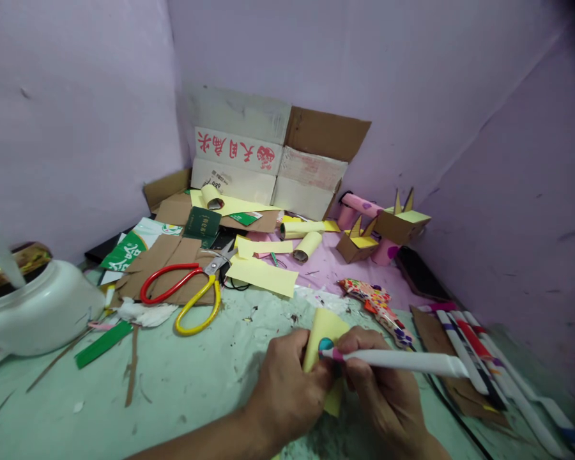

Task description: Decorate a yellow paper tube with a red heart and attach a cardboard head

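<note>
Our left hand (pixel 291 386) grips curved yellow paper (pixel 326 321), presumably steadying it; our right hand (pixel 388 399) pinches a white marker (pixel 407 361) at the teal circle (pixel 325 344) between our fingers.

Your work sits on a pale green tabletop (pixel 211 390) dotted with small dark scraps, its far part covered by a pink sheet (pixel 323 275). On your left stands a rounded white teapot-like vessel (pixel 48 316), near a flat green strip (pixel 104 345) and a narrow brown cardboard strip (pixel 132 367). Ahead of you, metal scissors with one red and one yellow handle (pixel 209 271) lie partly over brown cardboard (pixel 156 278). On your right lies a floral-patterned, gun-shaped tool (pixel 378 306) with a black cord (pixel 453 414).
</note>
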The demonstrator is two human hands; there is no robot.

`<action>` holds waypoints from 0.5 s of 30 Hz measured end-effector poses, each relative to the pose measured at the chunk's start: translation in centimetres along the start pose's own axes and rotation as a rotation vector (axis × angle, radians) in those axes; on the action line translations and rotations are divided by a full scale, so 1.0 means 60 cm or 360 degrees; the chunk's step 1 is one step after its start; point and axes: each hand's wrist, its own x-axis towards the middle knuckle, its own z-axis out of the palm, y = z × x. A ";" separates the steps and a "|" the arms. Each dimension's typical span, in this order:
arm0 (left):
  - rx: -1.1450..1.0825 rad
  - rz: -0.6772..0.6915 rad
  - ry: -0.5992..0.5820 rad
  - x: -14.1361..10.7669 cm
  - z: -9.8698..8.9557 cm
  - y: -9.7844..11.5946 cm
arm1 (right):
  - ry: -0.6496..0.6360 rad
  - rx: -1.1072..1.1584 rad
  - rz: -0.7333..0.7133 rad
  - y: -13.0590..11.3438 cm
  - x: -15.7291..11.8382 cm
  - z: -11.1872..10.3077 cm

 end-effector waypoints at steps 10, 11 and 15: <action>0.0032 -0.0033 0.0026 0.001 0.001 -0.001 | -0.0018 -0.0046 -0.0005 -0.002 0.003 0.000; 0.0036 -0.0023 0.0032 0.001 0.001 -0.002 | -0.0018 -0.0045 -0.0011 -0.003 0.004 0.001; 0.0020 -0.0005 0.0027 -0.001 0.003 -0.006 | -0.0007 -0.0036 -0.0027 -0.005 0.005 0.002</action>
